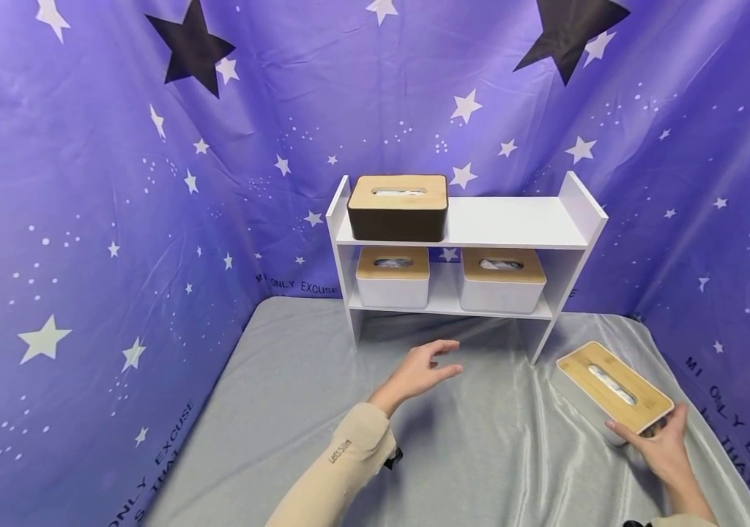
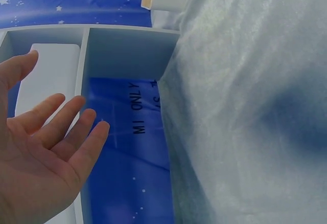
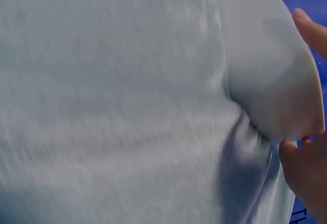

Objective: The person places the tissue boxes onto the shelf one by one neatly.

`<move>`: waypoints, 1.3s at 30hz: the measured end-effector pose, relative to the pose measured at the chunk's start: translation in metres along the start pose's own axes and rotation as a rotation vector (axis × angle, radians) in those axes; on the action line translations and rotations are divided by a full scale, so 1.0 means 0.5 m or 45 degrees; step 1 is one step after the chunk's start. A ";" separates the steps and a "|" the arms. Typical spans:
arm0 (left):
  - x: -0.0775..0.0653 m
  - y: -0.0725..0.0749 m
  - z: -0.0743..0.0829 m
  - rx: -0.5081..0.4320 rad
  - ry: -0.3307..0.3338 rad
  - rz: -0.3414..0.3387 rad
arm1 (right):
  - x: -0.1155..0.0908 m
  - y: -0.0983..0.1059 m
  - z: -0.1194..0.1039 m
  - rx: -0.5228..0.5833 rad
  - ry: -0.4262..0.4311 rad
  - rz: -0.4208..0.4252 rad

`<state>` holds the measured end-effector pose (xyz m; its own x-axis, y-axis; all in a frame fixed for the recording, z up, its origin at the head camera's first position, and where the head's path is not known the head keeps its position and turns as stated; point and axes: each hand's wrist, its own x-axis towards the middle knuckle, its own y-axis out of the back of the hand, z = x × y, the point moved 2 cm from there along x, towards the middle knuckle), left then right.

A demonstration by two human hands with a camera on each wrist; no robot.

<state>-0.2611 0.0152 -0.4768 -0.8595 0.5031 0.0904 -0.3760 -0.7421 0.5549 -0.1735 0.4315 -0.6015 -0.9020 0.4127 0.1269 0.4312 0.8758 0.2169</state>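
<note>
At the right of the head view, my right hand point(image 1: 665, 448) grips the near end of a white tissue box point(image 1: 612, 388) with a wooden lid, thumb on its front side and fingers round the end. The box lies at an angle on the grey cloth; its white side point(image 3: 271, 60) fills the upper right of the right wrist view. My left hand point(image 1: 422, 369) hovers in front of the shelf with fingers spread and nothing in them. In the left wrist view its palm point(image 2: 41, 162) faces the camera, overlapping a white box on the lower shelf.
A white two-tier shelf point(image 1: 513, 219) stands at the back. On its upper board, at the left, sits a black tissue box point(image 1: 398, 219). Below are two white tissue boxes, one left point(image 1: 393, 285) and one right point(image 1: 502, 293). A purple star-patterned curtain point(image 1: 118, 183) surrounds the grey cloth point(image 1: 269, 380).
</note>
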 end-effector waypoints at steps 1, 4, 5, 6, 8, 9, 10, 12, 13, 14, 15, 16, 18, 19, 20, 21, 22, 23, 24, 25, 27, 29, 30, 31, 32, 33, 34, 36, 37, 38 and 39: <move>-0.001 -0.001 -0.001 0.001 0.002 -0.002 | 0.001 0.003 0.002 -0.023 0.025 -0.020; -0.003 -0.004 -0.007 0.009 0.001 -0.005 | 0.005 0.006 0.006 -0.083 0.041 -0.042; -0.003 -0.004 -0.008 0.016 0.001 -0.005 | 0.006 0.007 0.007 -0.151 0.038 -0.046; -0.003 -0.005 -0.009 0.023 0.000 -0.005 | 0.006 0.008 0.007 -0.200 0.029 -0.050; -0.004 -0.007 -0.010 0.029 -0.001 -0.005 | 0.007 0.010 0.007 -0.306 -0.001 -0.049; -0.004 -0.008 -0.010 0.029 -0.001 -0.004 | 0.008 0.011 0.006 -0.357 -0.013 -0.044; -0.004 -0.008 -0.010 0.029 0.001 -0.005 | 0.007 0.012 0.005 -0.432 -0.015 -0.041; -0.005 -0.009 -0.011 0.035 -0.001 -0.005 | 0.005 0.011 0.004 -0.468 -0.045 -0.030; -0.005 -0.010 -0.011 0.038 -0.005 -0.007 | 0.003 0.010 0.003 -0.473 -0.063 -0.010; -0.005 -0.011 -0.012 0.041 -0.008 -0.007 | 0.000 0.008 0.003 -0.477 -0.079 0.009; -0.006 -0.011 -0.012 0.052 -0.012 -0.008 | -0.002 0.006 0.003 -0.485 -0.093 0.025; -0.006 -0.012 -0.012 0.054 -0.014 -0.010 | -0.004 0.005 0.003 -0.488 -0.105 0.041; -0.005 -0.014 -0.013 0.057 -0.014 -0.017 | -0.008 0.001 0.003 -0.472 -0.127 0.070; -0.005 -0.015 -0.013 0.057 -0.013 -0.019 | -0.010 -0.001 0.003 -0.458 -0.139 0.081; -0.004 -0.016 -0.014 0.056 -0.010 -0.020 | -0.012 -0.002 0.003 -0.444 -0.143 0.083; -0.004 -0.016 -0.015 0.057 -0.007 -0.021 | -0.013 -0.003 0.003 -0.439 -0.147 0.081; -0.004 -0.017 -0.016 0.050 -0.001 -0.023 | -0.014 -0.003 0.002 -0.433 -0.150 0.073; -0.003 -0.018 -0.017 0.053 0.003 -0.024 | -0.015 -0.003 0.001 -0.424 -0.155 0.060; -0.003 -0.018 -0.018 0.053 0.006 -0.026 | -0.017 -0.003 0.000 -0.421 -0.161 0.043; -0.004 -0.019 -0.018 0.052 0.009 -0.030 | -0.020 -0.002 -0.002 -0.427 -0.169 0.029; -0.004 -0.021 -0.018 0.054 0.013 -0.037 | -0.024 0.001 -0.007 -0.418 -0.194 0.002; -0.005 -0.024 -0.018 0.049 0.014 -0.043 | -0.026 0.001 -0.012 -0.388 -0.222 -0.026; -0.006 -0.026 -0.017 0.048 0.014 -0.047 | -0.028 0.001 -0.014 -0.390 -0.232 -0.037; -0.006 -0.027 -0.017 0.050 0.016 -0.049 | -0.029 0.001 -0.017 -0.389 -0.238 -0.043; -0.007 -0.029 -0.017 0.054 0.014 -0.052 | -0.031 0.001 -0.019 -0.381 -0.249 -0.049; -0.007 -0.032 -0.016 0.059 0.011 -0.057 | -0.034 0.001 -0.021 -0.369 -0.257 -0.053; -0.007 -0.034 -0.016 0.061 0.007 -0.062 | -0.036 0.001 -0.022 -0.363 -0.257 -0.056; -0.008 -0.039 -0.015 0.068 0.002 -0.067 | -0.042 0.001 -0.025 -0.355 -0.248 -0.047; -0.008 -0.042 -0.015 0.068 -0.002 -0.070 | -0.045 0.000 -0.027 -0.333 -0.240 -0.043; -0.007 -0.044 -0.016 0.062 -0.002 -0.069 | -0.049 0.000 -0.028 -0.316 -0.230 -0.043; -0.007 -0.046 -0.016 0.058 -0.003 -0.070 | -0.054 0.000 -0.029 -0.308 -0.210 -0.045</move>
<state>-0.2522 0.0269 -0.4966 -0.8370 0.5438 0.0606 -0.4067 -0.6924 0.5959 -0.1491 0.4168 -0.5908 -0.8992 0.4357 -0.0396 0.3745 0.8132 0.4455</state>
